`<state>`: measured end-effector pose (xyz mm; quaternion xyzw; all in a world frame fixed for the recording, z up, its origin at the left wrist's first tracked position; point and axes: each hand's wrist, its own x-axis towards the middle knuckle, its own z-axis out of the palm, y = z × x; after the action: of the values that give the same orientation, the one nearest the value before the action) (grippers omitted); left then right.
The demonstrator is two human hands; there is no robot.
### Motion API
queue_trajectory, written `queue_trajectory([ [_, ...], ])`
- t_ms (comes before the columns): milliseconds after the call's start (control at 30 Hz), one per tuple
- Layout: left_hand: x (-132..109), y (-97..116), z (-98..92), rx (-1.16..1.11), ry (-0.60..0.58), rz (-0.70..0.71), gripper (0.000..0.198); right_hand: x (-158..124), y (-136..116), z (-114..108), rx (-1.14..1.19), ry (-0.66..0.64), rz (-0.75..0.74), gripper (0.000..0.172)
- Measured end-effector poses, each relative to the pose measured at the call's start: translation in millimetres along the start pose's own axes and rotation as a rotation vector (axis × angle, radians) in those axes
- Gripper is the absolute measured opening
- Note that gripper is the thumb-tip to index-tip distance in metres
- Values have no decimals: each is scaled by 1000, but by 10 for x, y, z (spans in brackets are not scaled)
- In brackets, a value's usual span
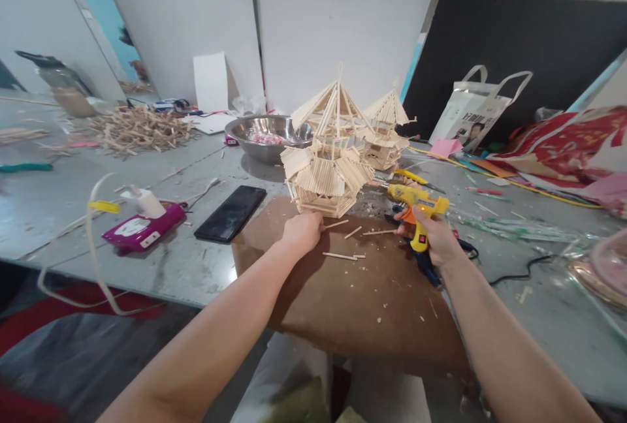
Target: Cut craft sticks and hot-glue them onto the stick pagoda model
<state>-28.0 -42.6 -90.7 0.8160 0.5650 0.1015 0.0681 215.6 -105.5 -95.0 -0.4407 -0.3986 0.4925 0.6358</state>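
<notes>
A pagoda-like model of thin wooden sticks (326, 175) stands at the back of a brown board (362, 305). My left hand (302, 234) is closed at the model's front base, its fingertips on the end of a small stick (336, 224). To the right, my right hand (435, 237) is wrapped round a yellow hot glue gun (416, 200), whose nozzle points left toward the model. Several loose sticks (339, 256) lie on the board between my hands. Behind the model stands a second, similar stick model (385, 129).
A black phone (230, 213) and a purple power strip (144, 226) lie at the left. Farther back are a stick pile (140, 130) and a metal bowl (255, 149). Yellow-handled pliers (414, 177), a white bag (467, 113) and the gun's cable (519, 276) are at the right.
</notes>
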Motion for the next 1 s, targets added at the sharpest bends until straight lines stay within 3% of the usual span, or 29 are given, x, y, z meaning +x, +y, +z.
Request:
queue_trajectory([
  [133, -28, 58, -54, -454, -72, 103, 16, -4, -1, 2, 23, -10, -27, 20],
  [267, -80, 129, -112, -1014, -253, 45, 20, -39, -27, 44, 124, -65, -45, 17],
  [367, -101, 185, -110, -1185, -383, 43, 24, -85, -58, 89, 175, -132, -24, 16],
  [500, -110, 263, -67, -1203, -558, 105, 29, -129, -72, 139, 224, -270, 75, 18],
  [633, -116, 304, -10, -1193, -588, 137, 32, -139, -37, 184, 240, -338, 134, 17],
  [833, -133, 334, 18, -1157, -560, 114, 32, -120, 32, 199, 231, -300, 149, 17],
  [1000, -157, 367, 22, -1051, -401, 124, 33, -116, 48, 197, 233, -287, 165, 15],
])
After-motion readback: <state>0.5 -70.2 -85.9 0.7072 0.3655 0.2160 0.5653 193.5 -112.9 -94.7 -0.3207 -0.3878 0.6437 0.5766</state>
